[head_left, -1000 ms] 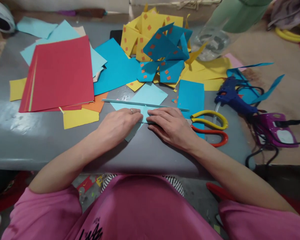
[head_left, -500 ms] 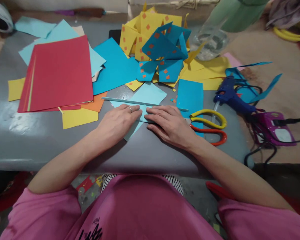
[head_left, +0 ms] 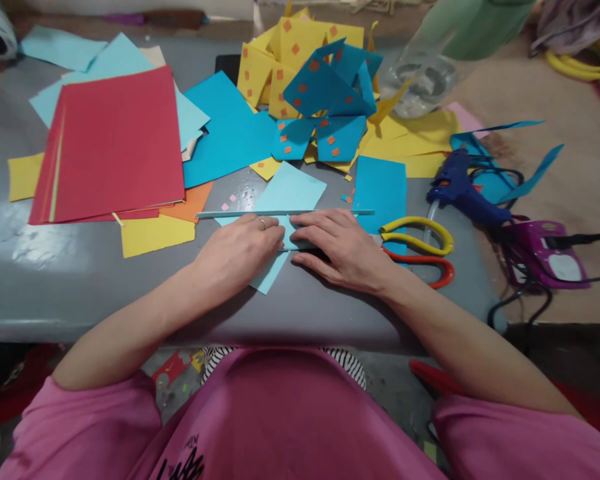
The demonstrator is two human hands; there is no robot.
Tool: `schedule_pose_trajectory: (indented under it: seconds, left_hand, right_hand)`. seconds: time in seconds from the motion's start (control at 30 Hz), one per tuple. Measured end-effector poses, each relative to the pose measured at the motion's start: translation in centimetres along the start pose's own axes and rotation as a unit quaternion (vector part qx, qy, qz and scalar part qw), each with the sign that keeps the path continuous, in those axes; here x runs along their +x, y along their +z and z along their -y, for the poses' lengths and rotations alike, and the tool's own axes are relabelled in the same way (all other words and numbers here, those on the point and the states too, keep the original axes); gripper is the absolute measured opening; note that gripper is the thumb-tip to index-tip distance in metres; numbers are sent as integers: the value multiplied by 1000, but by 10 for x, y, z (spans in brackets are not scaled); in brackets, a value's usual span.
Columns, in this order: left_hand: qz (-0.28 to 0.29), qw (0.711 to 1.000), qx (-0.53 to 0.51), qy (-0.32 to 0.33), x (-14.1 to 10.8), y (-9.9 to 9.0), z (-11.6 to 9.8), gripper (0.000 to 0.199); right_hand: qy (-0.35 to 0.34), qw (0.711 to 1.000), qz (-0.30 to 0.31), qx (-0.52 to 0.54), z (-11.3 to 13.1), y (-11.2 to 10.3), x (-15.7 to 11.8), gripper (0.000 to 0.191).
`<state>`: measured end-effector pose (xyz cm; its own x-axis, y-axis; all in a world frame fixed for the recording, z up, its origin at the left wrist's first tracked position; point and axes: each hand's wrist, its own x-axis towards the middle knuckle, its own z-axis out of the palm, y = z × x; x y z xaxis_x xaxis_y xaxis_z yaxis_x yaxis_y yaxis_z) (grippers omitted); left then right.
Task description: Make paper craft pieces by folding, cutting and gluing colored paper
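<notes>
A light blue paper strip point(head_left: 287, 235) lies crosswise near the table's front, its long far edge point(head_left: 225, 214) standing up as a narrow fold. My left hand point(head_left: 243, 243) rests on the strip's left part, palm down, fingers stretched out and a ring on one finger. My right hand point(head_left: 337, 243) lies on the right part, fingers extended and thumb apart along the near side. A gap between the fingertips shows the paper. Beneath the strip, a light blue sheet point(head_left: 293, 187) pokes out behind and in front. The fingers hide much of the strip.
Scissors point(head_left: 417, 247) lie beside my right hand on blue paper point(head_left: 380, 183). Farther right are a glue gun point(head_left: 467, 187) and a purple device point(head_left: 550, 253) with cables. Red sheets point(head_left: 115, 147) are stacked left. Spotted paper figures point(head_left: 325, 87) and a clear bottle point(head_left: 425, 73) stand behind.
The strip has turned until its raised edge lies nearly level, and the sheet beneath has shifted slightly toward me. Both hands stay on the paper, with small finger movements.
</notes>
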<state>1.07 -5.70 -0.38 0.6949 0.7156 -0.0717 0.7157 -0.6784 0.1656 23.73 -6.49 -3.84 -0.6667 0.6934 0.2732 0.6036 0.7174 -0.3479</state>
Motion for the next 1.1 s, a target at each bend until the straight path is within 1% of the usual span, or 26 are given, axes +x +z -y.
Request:
schedule_pose_trajectory:
  seconds: [0.1,0.3,0.4,0.57,0.63,0.73,0.87,0.97,1.1]
  left_hand:
    - [-18,1000,-13,5,2,2,3,30]
    - [-48,999,3,-17,8,8,7,26]
    - [-42,999,10,-16,10,8,6,25]
    - [-47,999,9,2,11,8,6,24]
    - [-40,999,1,4,12,8,7,23]
    - [-26,1000,-12,-1,13,5,7,21]
    - [-20,1000,-12,-1,13,1,5,21]
    - [-28,1000,12,-9,12,4,3,20]
    - [-63,997,33,3,10,13,1,20]
  right_hand:
    - [5,1000,0,-6,-1,1,-1,26]
    - [14,1000,-9,-4,-2,2,-2,22]
    - [9,1000,-12,-16,-2,2,-3,22]
    - [2,997,-31,-77,1,3,-6,22]
    - [-2,994,-32,-108,2,3,-8,22]
    - [-25,987,-47,-149,4,4,-9,23]
    - [-38,986,-46,-156,3,5,-8,25]
    - [-35,986,-46,-155,3,5,-7,26]
    - [-40,986,-54,-153,3,6,-7,25]
